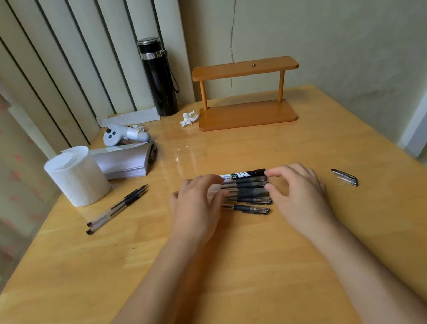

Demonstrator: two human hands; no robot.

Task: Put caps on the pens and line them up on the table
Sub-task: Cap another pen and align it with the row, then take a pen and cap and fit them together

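Several capped pens (246, 190) lie side by side in a row at the middle of the wooden table (226, 273), with a black-and-white marker (243, 176) at the far end of the row. My left hand (200, 207) rests on the row's left ends, fingers spread. My right hand (297, 190) touches the right ends with its fingertips, holding nothing. The nearest pen (246, 209) lies slightly askew. Two uncapped pens (116, 209) lie together to the left. Two loose caps (345, 177) lie to the right.
A toilet paper roll (78, 180), a stack of paper (126, 161) and a grey controller (124, 134) stand at the back left. A black flask (158, 77), a crumpled tissue (188, 118) and a small wooden shelf (245, 96) are at the back.
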